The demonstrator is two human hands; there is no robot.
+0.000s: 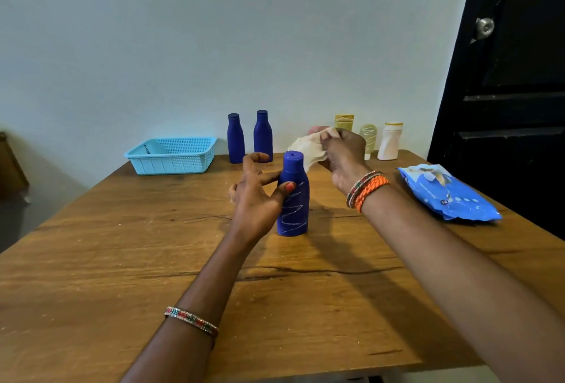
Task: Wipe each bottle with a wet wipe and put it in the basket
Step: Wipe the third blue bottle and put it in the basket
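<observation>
From the head view, the upright dark blue plastic bottle with white scribbles (pixel 293 196) is steadied on the wooden surface (pixel 122 260) by the left hand (pixel 256 196), thumb and fingers spread against it. Just right, a crumpled white wet wipe (pixel 308 145) is pinched by the right hand (pixel 344 156). With so light a hold, the bottle could be tipped by a hard wipe.

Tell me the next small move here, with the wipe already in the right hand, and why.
Probably bring the crumpled white wet wipe, pinched in the right hand, down onto the near blue plastic bottle. That bottle stands upright with white scribble marks across its body, and the left hand touches its side with thumb and finger, ready to steady it. The light blue perforated basket can wait.
</observation>
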